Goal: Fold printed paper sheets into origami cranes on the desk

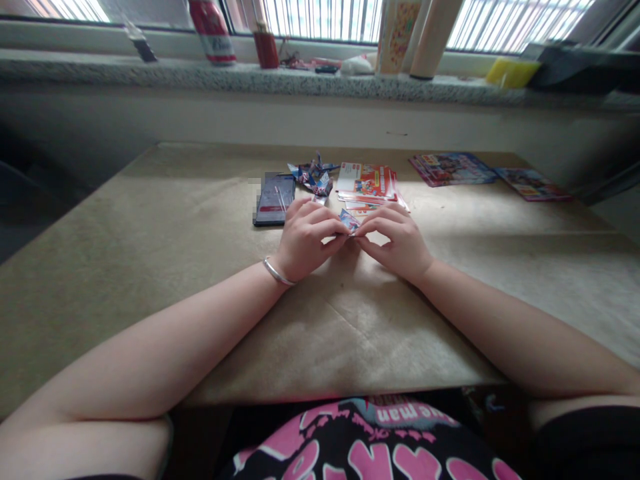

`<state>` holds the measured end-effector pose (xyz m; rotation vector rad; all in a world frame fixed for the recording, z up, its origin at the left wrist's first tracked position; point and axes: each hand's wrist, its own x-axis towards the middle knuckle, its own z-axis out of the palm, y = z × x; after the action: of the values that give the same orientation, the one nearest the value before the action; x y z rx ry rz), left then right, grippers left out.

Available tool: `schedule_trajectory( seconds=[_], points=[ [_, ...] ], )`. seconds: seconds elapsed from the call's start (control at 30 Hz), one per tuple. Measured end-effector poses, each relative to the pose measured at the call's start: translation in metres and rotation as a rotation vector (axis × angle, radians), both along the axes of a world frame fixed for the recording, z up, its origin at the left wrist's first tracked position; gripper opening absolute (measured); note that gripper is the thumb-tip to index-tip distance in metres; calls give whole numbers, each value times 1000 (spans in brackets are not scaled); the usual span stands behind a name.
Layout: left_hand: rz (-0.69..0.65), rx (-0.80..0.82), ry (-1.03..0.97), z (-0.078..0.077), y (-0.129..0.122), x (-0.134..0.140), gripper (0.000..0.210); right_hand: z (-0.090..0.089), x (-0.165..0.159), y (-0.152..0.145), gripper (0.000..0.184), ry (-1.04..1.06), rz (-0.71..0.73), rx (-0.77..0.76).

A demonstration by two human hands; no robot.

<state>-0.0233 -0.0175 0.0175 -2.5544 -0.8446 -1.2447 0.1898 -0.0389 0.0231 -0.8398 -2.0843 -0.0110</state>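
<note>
Between my two hands is a small piece of folded printed paper (349, 220), blue and pink, with a pointed corner facing away from me. My left hand (313, 237), with a silver bangle on the wrist, pinches its near left edge between thumb and forefinger. The near right edge is pinched the same way by my right hand (395, 239). My fingertips almost meet and hide part of the paper. Just beyond lie several folded paper pieces (313, 175) in dark blue. A stack of red and white printed cards (367, 180) sits past my right hand.
A phone (274, 200) with a lit screen lies left of the folded pieces. Two piles of colourful printed sheets, a larger pile (453, 168) and a smaller pile (533, 183), are at the back right. A red can (213, 30) and bottles stand on the stone windowsill (300, 83).
</note>
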Motion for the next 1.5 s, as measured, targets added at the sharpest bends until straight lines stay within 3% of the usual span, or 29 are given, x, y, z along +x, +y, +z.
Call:
schedule_trajectory(
  seconds=[0.17,0.37,0.7,0.93,1.3,1.5],
  points=[
    [32,-22,72,2,-2,1,16,1,-2,-1,7,-17,24,18],
    [-5,65,-1,0,0,1,14,-2,-1,-1,3,-11,-15,20],
    [-3,70,113,4,-3,2,11,0,1,1,6,-22,57,111],
    [-11,62,64,2,-2,3,14,-3,-1,1,4,-34,-5,27],
    [51,57,147,2,-3,2,15,0,-1,2,6,-66,21,149],
    [32,60,126,1,0,1,17,-2,-1,2,6,-114,-19,136]
  ],
)
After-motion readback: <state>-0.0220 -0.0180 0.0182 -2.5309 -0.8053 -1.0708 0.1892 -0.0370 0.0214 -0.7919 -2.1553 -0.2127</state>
